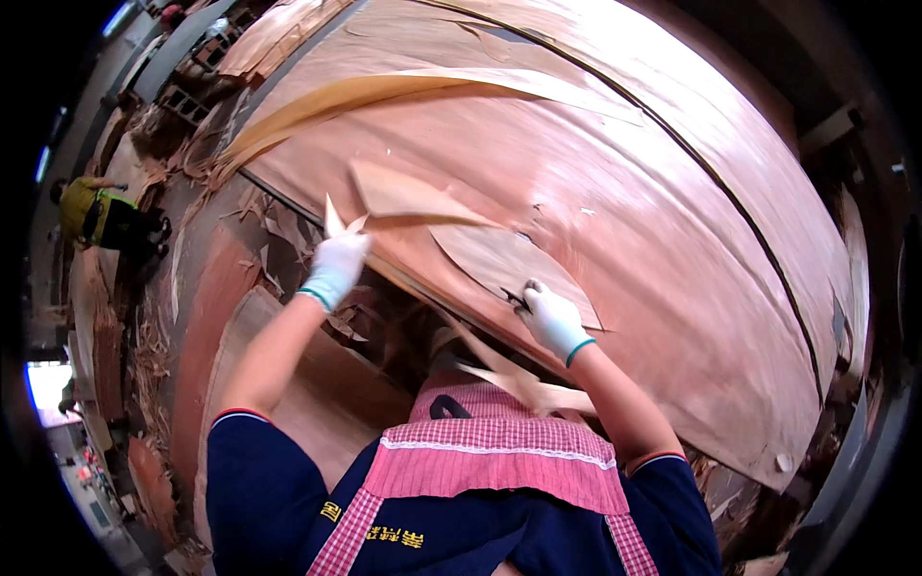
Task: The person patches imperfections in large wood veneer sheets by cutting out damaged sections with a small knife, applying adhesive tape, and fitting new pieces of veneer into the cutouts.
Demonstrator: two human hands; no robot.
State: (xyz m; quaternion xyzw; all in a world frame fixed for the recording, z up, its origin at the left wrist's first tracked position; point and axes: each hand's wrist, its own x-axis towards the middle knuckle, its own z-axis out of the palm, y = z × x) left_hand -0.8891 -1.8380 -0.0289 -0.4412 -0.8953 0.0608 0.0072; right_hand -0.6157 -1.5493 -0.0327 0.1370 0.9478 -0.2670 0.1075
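Both my hands wear white gloves with green cuffs. My left hand (336, 266) is raised and grips a torn strip of thin wood veneer (408, 197) that lifts off the big reddish veneer sheet (624, 221) in front of me. My right hand (552, 317) rests on the sheet's near edge and holds a small dark cutting tool (516, 300) against a pale loose flap of veneer (499, 261). More torn strips (523, 382) hang below my right wrist, above my pink checked apron.
A long pale veneer strip (384, 91) curls across the sheet's far side. Veneer scraps (269, 230) litter the floor at left. Stacked sheets (221, 317) lie lower left. A person in a yellow top (96, 216) bends far left. A dark seam (711, 173) crosses the sheet.
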